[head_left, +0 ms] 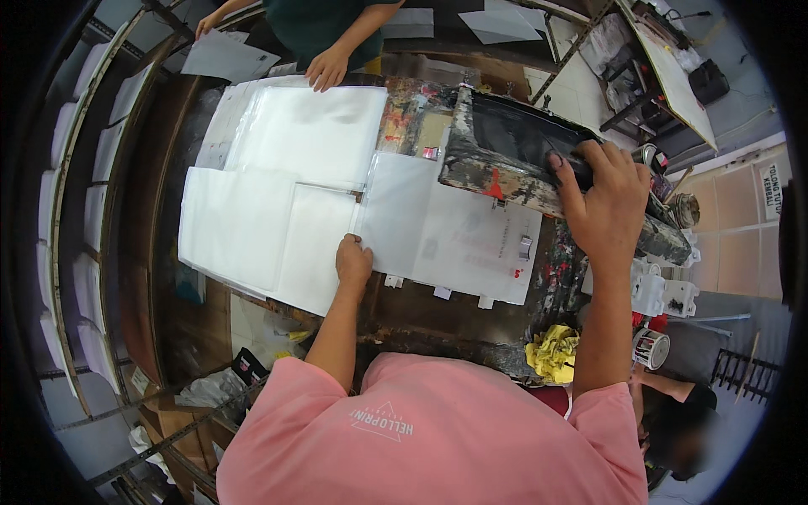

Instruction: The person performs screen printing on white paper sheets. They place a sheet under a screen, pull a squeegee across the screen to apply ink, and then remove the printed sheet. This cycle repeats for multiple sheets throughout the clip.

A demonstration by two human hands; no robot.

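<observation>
My left hand (353,261) is closed at the near edge of the white sheets, its fingertips pinching a corner of a white sheet (391,223). That sheet lies partly over a printed white sheet (480,240) with faint grey lettering and a small red mark. My right hand (613,189) is wrapped round a black, ink-coated squeegee (581,171), mostly hidden under the palm, at the screen-printing frame (526,189). The frame's wood is paint-spattered and its mesh is dark. Black ink stains my right thumb. Left of my left hand lie stacked white sheets (240,223).
Across the table a co-worker's hand (328,67) rests by a white stack (311,122); their other hand holds a sheet. A yellow crumpled cloth (553,352) lies near my right forearm. Racks of white sheets (97,206) stand left. Jars (683,209) stand right; another person is at lower right.
</observation>
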